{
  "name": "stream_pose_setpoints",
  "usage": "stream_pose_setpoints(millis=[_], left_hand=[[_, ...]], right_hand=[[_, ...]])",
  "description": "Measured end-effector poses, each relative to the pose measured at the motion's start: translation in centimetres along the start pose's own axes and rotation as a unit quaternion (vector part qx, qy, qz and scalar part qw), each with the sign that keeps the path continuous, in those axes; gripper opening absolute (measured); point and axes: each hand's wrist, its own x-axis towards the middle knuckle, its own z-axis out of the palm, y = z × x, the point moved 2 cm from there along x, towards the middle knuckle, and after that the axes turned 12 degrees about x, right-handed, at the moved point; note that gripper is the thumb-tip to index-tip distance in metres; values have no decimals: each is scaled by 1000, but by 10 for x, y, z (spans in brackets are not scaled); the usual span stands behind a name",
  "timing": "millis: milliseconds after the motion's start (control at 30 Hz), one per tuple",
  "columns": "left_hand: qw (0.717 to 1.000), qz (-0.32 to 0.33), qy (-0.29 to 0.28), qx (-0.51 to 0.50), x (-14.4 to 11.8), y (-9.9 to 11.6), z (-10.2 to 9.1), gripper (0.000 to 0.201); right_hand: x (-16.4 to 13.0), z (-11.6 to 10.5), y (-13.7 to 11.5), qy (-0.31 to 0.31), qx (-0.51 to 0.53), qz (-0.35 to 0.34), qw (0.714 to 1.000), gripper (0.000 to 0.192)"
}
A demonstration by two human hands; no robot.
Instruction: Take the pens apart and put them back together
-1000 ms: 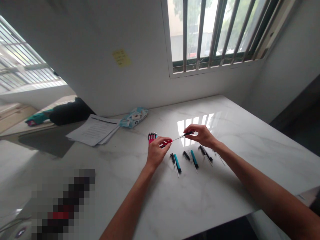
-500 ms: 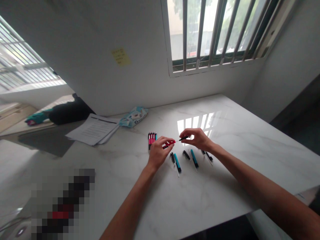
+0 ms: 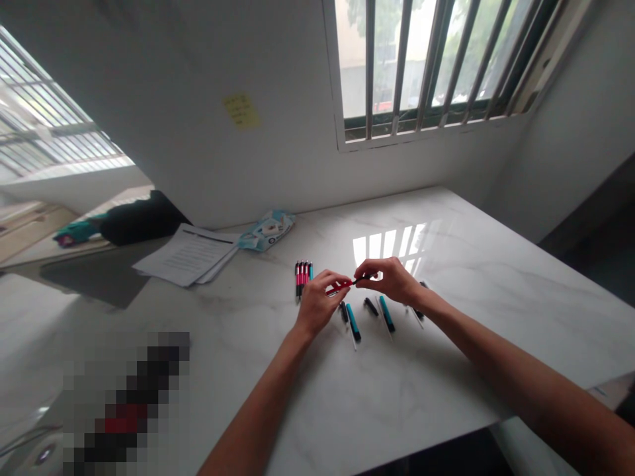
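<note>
A plain office corner: white marble counter [image 3: 446, 370], printed papers [image 3: 186, 261], a sticky note [image 3: 241, 110] on the wall, barred window [image 3: 426, 59].

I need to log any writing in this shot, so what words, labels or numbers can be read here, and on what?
None can be read.
Yellow sticky note on the wall: handwriting, too small to read.
Stack of printed papers on the table: lines of text, too blurred to read.
Blue-and-white packet beside the papers: printed markings, not legible.
Pens and pen parts: no lettering visible.
</note>
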Motion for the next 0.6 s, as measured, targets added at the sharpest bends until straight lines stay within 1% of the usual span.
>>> stream_pose_setpoints(millis=[100,233,333,400,533,600], left_hand=[[1000,6,-7,1,0,0,1,11],[1000,10,-7,6,-1,0,3,9],[1000,22,-5,2,-1,0,2,10],[1000,28,-2,6,-1,1,2,11],[999,36,0,23,-2,3,1,12],[999,38,1,25,-2,3,2,12]], right_hand=[[0,1,-2,0,-8,-1,1000,9],[0,1,-2,-15,-25,-10,1000,8],[-1,0,-2,-1,-38,-5,999,8],[-1,0,0,8,-38,3,999,11],[-2,1,5,0,-24,13,1000,20],[-3,2,8,2,-5,31,999,24]])
